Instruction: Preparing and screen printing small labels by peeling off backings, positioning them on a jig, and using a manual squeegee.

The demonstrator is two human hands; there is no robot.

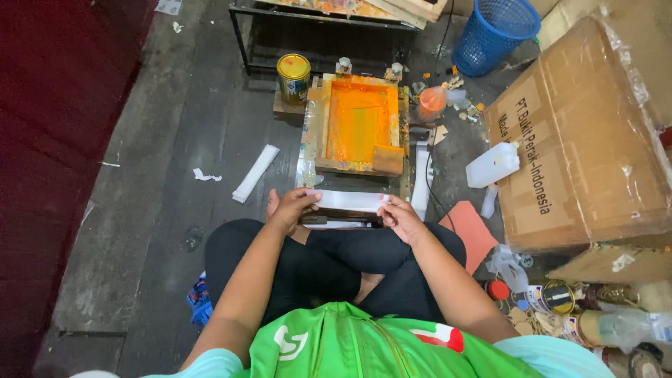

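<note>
Seated person, cross-legged | left hand (290,208) and right hand (399,215) each pinch an end of a white strip (348,200) | just before the orange-inked screen frame (358,124) | strip unprinted.

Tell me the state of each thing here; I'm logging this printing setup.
White strip: held flat, one end in each hand.
Left hand: pinching the strip's left end.
Right hand: pinching its right end.
Screen frame: lying flat, coated with orange ink.
Paint can: upright, lid on.
Blue basket: upright.
White jug: lying on its side.
</note>
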